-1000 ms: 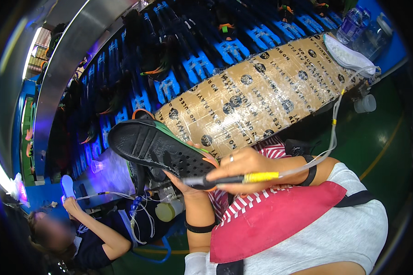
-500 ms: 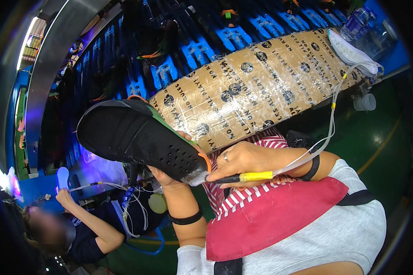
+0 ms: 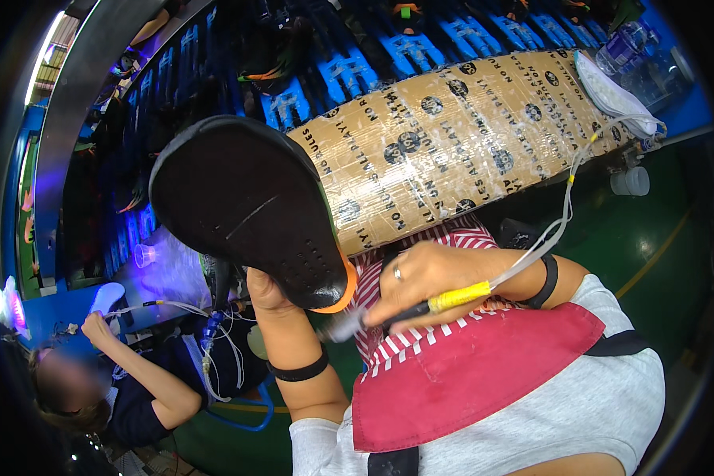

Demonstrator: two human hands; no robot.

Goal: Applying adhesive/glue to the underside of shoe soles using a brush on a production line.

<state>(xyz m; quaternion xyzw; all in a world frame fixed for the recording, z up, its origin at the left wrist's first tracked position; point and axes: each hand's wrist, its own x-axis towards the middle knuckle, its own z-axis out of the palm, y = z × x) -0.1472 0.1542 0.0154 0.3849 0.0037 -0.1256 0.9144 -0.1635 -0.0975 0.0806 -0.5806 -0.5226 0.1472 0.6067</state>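
A large black shoe sole (image 3: 238,194) with an orange heel edge is tilted up in front of me, heel toward my body. My left hand (image 3: 266,290) is closed around it from beneath, most of the fingers hidden behind it. Small holes dot the heel end, which has a wet shine along its tip. My right hand (image 3: 432,279) is wrapped round a tube-fed brush (image 3: 458,296) with yellow tape on its handle. Its pale bristles are blurred and sit just below the heel, apart from it.
A cardboard-covered bench (image 3: 428,151) lies beyond my lap, beside a conveyor with blue holders (image 3: 349,75). Far right are a white pad (image 3: 611,95) and a plastic bottle (image 3: 627,46). A co-worker's hand (image 3: 97,327) holds a pale sole at left. Clear tubing (image 3: 567,214) runs from my brush.
The sole has tilted to face me more fully, and its heel tip now looks wet. My brush has come off the heel and moved down slightly.
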